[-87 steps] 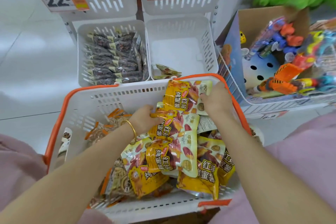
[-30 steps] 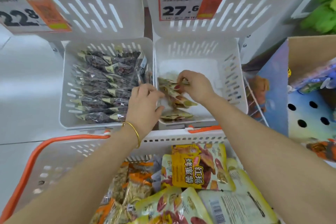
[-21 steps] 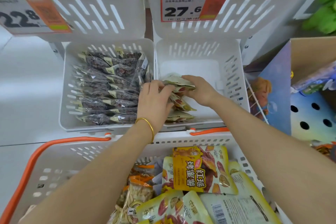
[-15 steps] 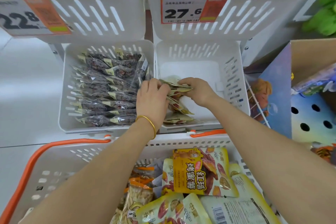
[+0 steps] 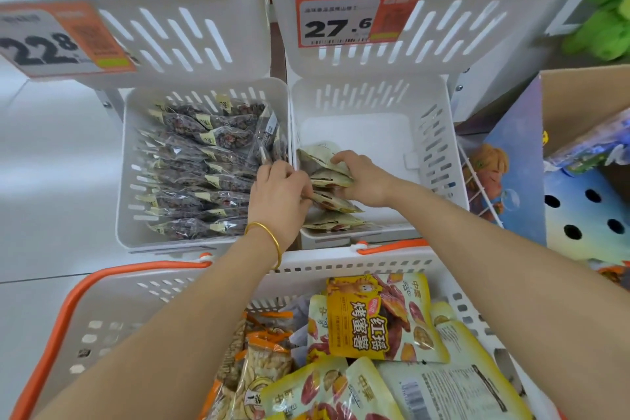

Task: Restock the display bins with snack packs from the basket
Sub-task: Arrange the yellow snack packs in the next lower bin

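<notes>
A white basket (image 5: 102, 310) with orange handles sits in front of me, holding yellow sweet-potato snack packs (image 5: 375, 317) and orange-topped packs. Beyond it, the lower right white display bin (image 5: 439, 147) holds a few pale snack packs (image 5: 335, 220) along its left wall. My left hand (image 5: 278, 194) and my right hand (image 5: 361, 177) are both inside that bin. They grip the upright packs between them, the right hand's fingers curled over the top pack (image 5: 317, 155).
The lower left bin (image 5: 126, 160) is full of dark snack packs. Two upper bins carry price tags 22.8 (image 5: 51, 41) and 27.6 (image 5: 341, 22). A cardboard box of toys (image 5: 579, 187) stands at the right. Pale floor lies at the left.
Both hands left the basket and reached into the lower right bin. Over the last second they have drawn together and stood the pale packs against the bin's left wall.
</notes>
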